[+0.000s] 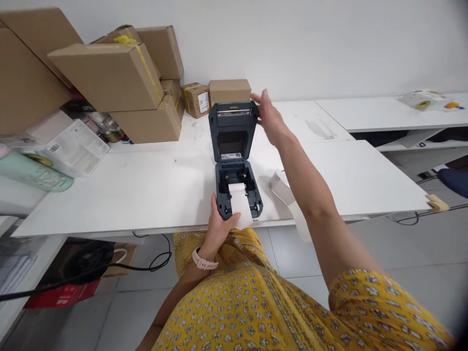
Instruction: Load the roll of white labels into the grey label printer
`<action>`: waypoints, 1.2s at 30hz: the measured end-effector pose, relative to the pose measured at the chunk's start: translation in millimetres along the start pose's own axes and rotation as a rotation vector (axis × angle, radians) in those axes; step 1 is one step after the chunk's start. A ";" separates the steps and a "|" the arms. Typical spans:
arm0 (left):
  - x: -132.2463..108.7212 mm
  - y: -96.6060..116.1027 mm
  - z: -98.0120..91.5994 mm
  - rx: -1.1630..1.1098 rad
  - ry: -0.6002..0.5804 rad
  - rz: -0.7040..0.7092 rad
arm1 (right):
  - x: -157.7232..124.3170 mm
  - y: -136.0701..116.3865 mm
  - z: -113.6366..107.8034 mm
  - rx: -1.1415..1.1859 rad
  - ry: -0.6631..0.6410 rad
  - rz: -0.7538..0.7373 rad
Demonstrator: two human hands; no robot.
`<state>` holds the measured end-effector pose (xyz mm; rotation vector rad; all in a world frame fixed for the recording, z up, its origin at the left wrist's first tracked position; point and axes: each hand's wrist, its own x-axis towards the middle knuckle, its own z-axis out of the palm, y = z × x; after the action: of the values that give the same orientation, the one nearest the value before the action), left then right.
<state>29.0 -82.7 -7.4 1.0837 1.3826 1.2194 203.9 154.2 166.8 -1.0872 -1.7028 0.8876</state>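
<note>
A dark blue-grey label printer sits at the front edge of the white table, its lid swung up and open. A white paper roll lies inside, and its white paper strip runs out over the front. My left hand, wearing a pink watch, pinches the end of that strip at the printer's front. My right hand reaches forward with fingers stretched out, touching the top right corner of the raised lid. A loose strip of backing paper hangs off the table edge under my right forearm.
Cardboard boxes are stacked at the back left against the wall, with two small boxes behind the printer. Packets and a green cylinder lie at the left. Another white table stands at the right. Cables run under the table.
</note>
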 end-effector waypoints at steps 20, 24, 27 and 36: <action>-0.4 18.9 -4.9 -0.171 0.047 -0.095 | -235.6 72.8 81.7 0.165 0.283 -0.053; 10.4 22.7 0.5 -0.151 0.008 -0.010 | -232.7 79.7 80.9 0.352 0.253 0.137; 11.7 24.0 -0.1 -0.105 -0.014 0.032 | -233.4 82.3 78.0 0.445 0.187 0.257; 16.7 26.4 -6.4 0.076 -0.012 0.062 | -234.5 77.0 76.0 0.304 0.177 0.234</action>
<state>20.9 -64.4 17.3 1.1932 1.4050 1.2106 203.0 -43.9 1.1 -1.1324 -1.2645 1.1217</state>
